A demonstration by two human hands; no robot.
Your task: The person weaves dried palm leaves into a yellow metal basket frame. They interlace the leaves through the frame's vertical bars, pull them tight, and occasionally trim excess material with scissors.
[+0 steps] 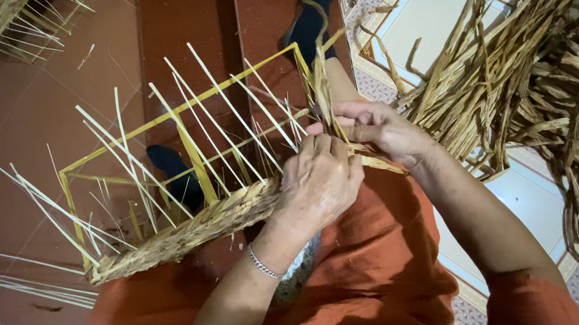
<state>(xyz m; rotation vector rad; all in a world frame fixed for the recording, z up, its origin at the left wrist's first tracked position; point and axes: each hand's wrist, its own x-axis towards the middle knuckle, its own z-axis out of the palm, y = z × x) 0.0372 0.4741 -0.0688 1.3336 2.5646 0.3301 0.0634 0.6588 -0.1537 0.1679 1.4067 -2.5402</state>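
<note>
A yellow wire basket frame (179,114) lies on my lap, with thin pale upright reeds (215,101) sticking out and a woven band of dried straw (186,235) along its near edge. My left hand (319,181), a silver bracelet on its wrist, grips the frame's right corner where the weaving ends. My right hand (380,130) pinches a flat dried straw strand (320,85) at that same corner, fingers closed on it. The two hands touch each other.
A big heap of dried straw strands (551,70) lies at the right on a patterned tiled floor (434,3). My feet in dark socks (316,9) rest beyond the frame. Another woven piece (8,21) sits at the top left, loose pale reeds (9,284) at the left.
</note>
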